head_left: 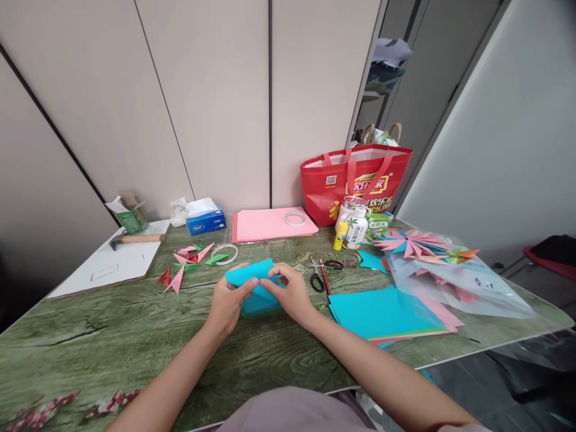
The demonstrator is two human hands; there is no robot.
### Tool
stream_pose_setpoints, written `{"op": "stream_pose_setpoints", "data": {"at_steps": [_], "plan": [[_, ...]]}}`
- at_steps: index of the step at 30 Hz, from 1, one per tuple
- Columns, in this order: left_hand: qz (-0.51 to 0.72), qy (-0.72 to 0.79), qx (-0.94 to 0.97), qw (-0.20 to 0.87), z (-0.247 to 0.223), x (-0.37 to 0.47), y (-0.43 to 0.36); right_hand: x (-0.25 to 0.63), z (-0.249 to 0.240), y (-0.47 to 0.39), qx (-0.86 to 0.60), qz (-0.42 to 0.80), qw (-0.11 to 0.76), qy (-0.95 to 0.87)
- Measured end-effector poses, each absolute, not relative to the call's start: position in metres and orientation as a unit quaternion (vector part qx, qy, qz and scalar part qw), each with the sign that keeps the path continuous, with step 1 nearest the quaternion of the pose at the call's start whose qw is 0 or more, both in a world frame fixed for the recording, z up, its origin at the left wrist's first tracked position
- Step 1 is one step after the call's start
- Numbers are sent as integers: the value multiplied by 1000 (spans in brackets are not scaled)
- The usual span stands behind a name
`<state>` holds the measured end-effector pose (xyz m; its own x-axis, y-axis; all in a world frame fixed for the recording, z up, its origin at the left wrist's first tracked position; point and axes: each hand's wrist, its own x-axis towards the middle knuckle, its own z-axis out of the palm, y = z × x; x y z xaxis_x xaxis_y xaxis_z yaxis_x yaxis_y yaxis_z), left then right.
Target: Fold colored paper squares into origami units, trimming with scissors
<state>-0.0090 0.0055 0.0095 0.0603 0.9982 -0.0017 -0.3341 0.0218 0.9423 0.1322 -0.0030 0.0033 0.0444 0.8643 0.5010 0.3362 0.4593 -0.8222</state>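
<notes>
Between my two hands is a piece of blue paper [250, 273], folded over along its upper part. My left hand [228, 300] grips its left side, thumb on top near the middle. From the right, my right hand [290, 290] pinches the same sheet, its thumb close to the left thumb. Below the held sheet, more blue paper [258, 301] shows with a thin green edge under it; part of it is hidden by the hands. Just right of my right hand lie scissors [318, 281] with black handles and a red pencil [326, 279].
Blue, pink and green sheets [382, 312] are stacked at the right. Folded paper pieces [191, 257] and a tape roll [225, 254] lie left. Behind stand a tissue box [206, 222], pink paper [265, 225], a glue stick [340, 236], a white bottle [355, 229] and a red bag [324, 186].
</notes>
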Motion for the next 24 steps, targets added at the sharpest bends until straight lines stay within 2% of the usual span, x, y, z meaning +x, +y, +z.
{"op": "stream_pose_setpoints", "data": {"at_steps": [5,12,24], "plan": [[537,393,456,591,13,-10,6,132,1,-1,-501,264,572,-593],[521,430,499,543,15,-10,6,131,-3,0,-483,283,584,-588],[468,393,542,577,15,-8,3,132,4,-4,-474,258,606,-584]]}}
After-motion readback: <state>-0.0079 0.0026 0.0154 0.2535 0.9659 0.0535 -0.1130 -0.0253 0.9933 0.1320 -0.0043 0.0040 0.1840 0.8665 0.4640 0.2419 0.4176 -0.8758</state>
